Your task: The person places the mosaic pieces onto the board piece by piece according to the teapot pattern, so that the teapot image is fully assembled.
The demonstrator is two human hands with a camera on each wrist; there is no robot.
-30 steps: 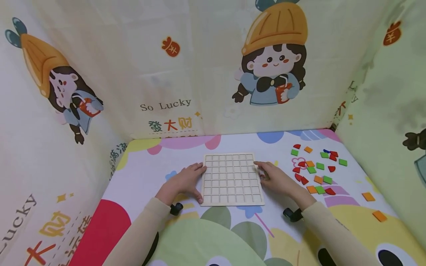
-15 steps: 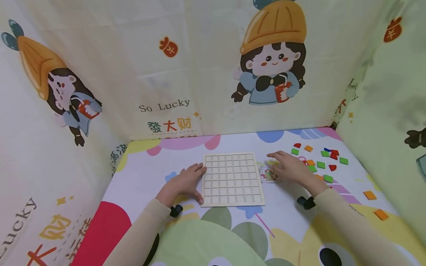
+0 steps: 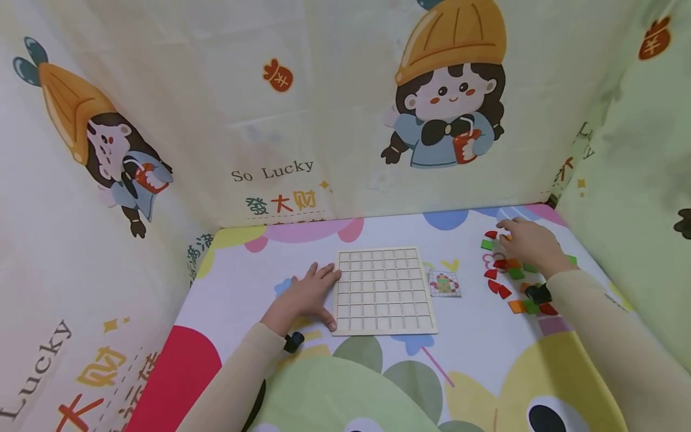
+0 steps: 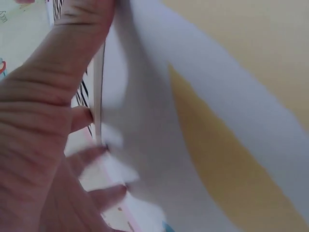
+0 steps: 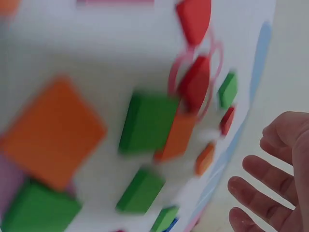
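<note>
A pale wooden grid board (image 3: pixel 384 291) lies on the table, its square cells bare. My left hand (image 3: pixel 302 299) rests at its left edge, fingers spread and thumb by the near corner. In the left wrist view the thumb (image 4: pixel 63 53) and fingertips line up along the board's edge. My right hand (image 3: pixel 530 245) hovers over the scattered tiles at the back right. The right wrist view shows its fingers (image 5: pixel 270 176) loosely bent with nothing between them. Below are green square tiles (image 5: pixel 147 123), orange square tiles (image 5: pixel 55 133) and red quarter-round tiles (image 5: pixel 194 84).
Right of the board lies a small pattern card (image 3: pixel 445 285) with a coloured grid design. More tiles, such as an orange one (image 3: pixel 516 306), lie under and near the right forearm. Printed cloth walls (image 3: pixel 345 120) stand behind and beside the table.
My right hand has left the board's right edge and moved right and away to above the tiles, uncovering the pattern card. The left hand stays at the board's left edge.
</note>
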